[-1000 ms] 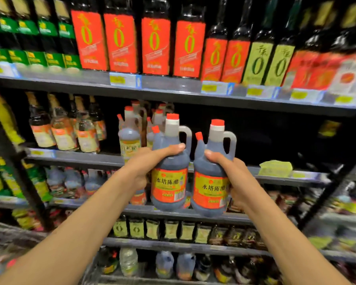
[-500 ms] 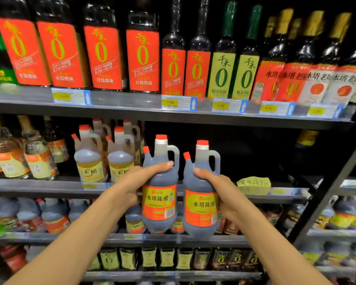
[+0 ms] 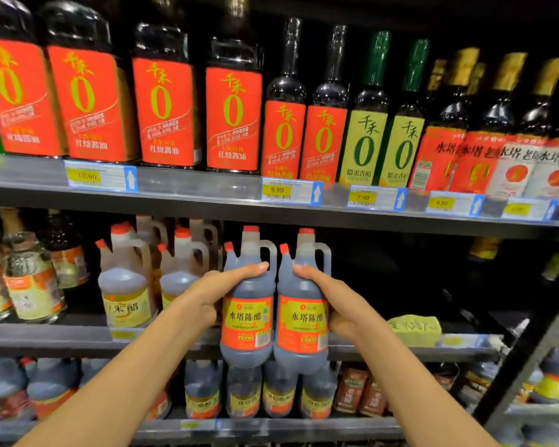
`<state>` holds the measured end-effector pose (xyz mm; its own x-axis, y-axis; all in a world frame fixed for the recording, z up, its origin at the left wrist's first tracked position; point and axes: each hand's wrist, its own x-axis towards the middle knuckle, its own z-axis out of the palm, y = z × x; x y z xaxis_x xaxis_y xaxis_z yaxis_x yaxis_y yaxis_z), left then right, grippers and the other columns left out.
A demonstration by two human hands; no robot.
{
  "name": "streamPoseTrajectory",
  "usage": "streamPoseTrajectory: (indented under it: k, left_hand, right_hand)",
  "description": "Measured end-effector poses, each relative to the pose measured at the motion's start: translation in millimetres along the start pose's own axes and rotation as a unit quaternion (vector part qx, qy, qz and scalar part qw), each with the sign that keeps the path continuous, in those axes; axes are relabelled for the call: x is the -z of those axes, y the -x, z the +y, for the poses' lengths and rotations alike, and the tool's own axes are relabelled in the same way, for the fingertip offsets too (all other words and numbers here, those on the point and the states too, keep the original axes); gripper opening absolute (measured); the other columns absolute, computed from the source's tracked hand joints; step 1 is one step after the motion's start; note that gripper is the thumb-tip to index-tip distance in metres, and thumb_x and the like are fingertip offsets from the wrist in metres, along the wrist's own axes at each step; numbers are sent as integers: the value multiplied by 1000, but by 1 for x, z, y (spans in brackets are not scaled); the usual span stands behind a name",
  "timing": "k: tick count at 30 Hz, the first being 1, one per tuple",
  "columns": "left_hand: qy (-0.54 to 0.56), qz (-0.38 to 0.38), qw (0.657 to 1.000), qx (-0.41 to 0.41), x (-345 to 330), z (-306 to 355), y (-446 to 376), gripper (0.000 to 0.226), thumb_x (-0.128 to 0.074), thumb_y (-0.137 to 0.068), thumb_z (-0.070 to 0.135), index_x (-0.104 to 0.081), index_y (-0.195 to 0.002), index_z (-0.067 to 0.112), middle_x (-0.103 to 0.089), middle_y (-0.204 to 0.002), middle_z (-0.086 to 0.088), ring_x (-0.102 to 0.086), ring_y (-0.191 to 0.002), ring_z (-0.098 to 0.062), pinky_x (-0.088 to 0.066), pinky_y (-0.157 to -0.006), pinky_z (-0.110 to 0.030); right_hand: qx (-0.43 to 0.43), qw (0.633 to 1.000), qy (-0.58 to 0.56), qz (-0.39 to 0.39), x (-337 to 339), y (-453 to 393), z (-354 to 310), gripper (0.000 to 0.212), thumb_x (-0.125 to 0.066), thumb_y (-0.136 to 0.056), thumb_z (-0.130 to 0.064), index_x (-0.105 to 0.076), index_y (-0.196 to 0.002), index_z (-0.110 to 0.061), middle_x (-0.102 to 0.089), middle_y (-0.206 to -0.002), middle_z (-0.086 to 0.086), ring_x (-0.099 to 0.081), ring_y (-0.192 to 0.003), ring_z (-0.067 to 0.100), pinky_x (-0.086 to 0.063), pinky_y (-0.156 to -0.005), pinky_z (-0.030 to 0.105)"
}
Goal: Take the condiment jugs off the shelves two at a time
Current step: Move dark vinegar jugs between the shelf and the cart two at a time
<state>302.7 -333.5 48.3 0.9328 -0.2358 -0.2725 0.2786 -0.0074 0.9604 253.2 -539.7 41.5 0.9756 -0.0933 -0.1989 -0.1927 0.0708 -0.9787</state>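
Left hand [image 3: 207,293] grips one dark vinegar jug [image 3: 247,321], right hand [image 3: 334,301] grips another [image 3: 302,321], touching, before the middle shelf edge [image 3: 62,338]; fingers hidden behind.

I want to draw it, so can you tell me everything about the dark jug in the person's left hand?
The left dark jug is see-through plastic filled with dark brown liquid. It has a red cap on its neck, a smaller red-capped spout beside it and a loop handle on the right. Its label is red with a yellow band, dark characters and a barcode. It stands upright in the air, in front of the shelf edge. The left hand grips its shoulder and side. Its right side seems to press against the other dark jug.
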Motion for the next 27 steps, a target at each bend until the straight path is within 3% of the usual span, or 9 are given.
streamPoseTrajectory:
  k: [3, 5, 10, 12, 15, 16, 19, 22, 27]
  left_hand:
    - [16, 5, 1000, -4, -4, 4, -9, 53, -90, -67, 39, -72, -107, 9, -79, -86, -10, -76, -73, -25, -58, -64, -34]
    - [26, 9, 1000, -11, -7, 7, -16, 51, -90, -68, 38, -72, -106, 9, -79, -86, -10, -76, -71, -24, -57, -61, -32]
    - [55, 21, 998, -27, -16, 15, -39, 23, -87, -76, 26, -72, -84, 11, -75, -63, -6, -70, -47, -16, -52, -41, -23]
    - [63, 24, 997, -30, -18, 16, -47, 23, -87, -75, 26, -72, -85, 12, -76, -68, -7, -71, -50, -17, -52, -47, -25]
    - [82, 29, 996, -37, -19, 14, -61, 24, -87, -74, 24, -73, -88, 11, -78, -77, -9, -73, -57, -20, -54, -53, -27]
    - [86, 33, 995, -42, -18, 11, -66, 26, -88, -73, 24, -73, -90, 10, -78, -79, -10, -73, -59, -21, -54, -54, -27]
    - [93, 52, 993, -48, -20, -3, -77, 38, -90, -69, 23, -74, -98, 6, -78, -85, -12, -74, -71, -26, -56, -62, -31]
    - [98, 73, 991, -54, -19, -17, -85, 48, -91, -68, 22, -72, -107, 3, -78, -90, -13, -75, -77, -28, -57, -65, -34]
    - [79, 100, 987, -96, -16, -27, -92, 44, -91, -69, 23, -71, -104, 5, -78, -86, -7, -75, -70, -20, -57, -59, -28]
  right_hand:
    - [4, 1000, 6, 2, 3, -13, -5, 49, -82, -78, -46, -74, -113, -13, -80, -99, 10, -77, -93, 27, -60, -85, 40]
    - [13, 1000, 7, 6, 7, -23, -6, 47, -82, -78, -46, -75, -112, -14, -80, -98, 10, -77, -93, 27, -60, -83, 39]
    - [41, 999, 10, 5, 16, -51, -16, 35, -80, -82, -41, -77, -102, -12, -80, -92, 10, -77, -78, 21, -58, -73, 34]
    - [60, 998, -3, 10, 16, -63, -15, 41, -82, -80, -39, -75, -109, -11, -80, -95, 10, -78, -84, 22, -58, -74, 34]
    - [97, 995, -36, 12, 15, -82, -8, 68, -90, -70, -37, -64, -127, -10, -79, -104, 8, -78, -92, 24, -59, -76, 35]
    - [106, 993, -42, 12, 14, -86, -4, 66, -91, -71, -35, -61, -125, -12, -80, -102, 6, -78, -90, 22, -59, -76, 35]
    - [128, 991, -39, -4, 14, -93, 10, 29, -81, -83, -25, -66, -107, -16, -81, -92, 3, -78, -84, 18, -58, -77, 35]
    - [138, 990, -20, -23, 13, -98, 25, 40, -80, -80, -30, -71, -114, -11, -79, -105, 11, -77, -95, 26, -58, -86, 40]
    - [141, 990, -10, -26, 13, -105, 40, 46, -80, -82, -32, -69, -120, -8, -79, -105, 12, -76, -98, 29, -59, -91, 44]
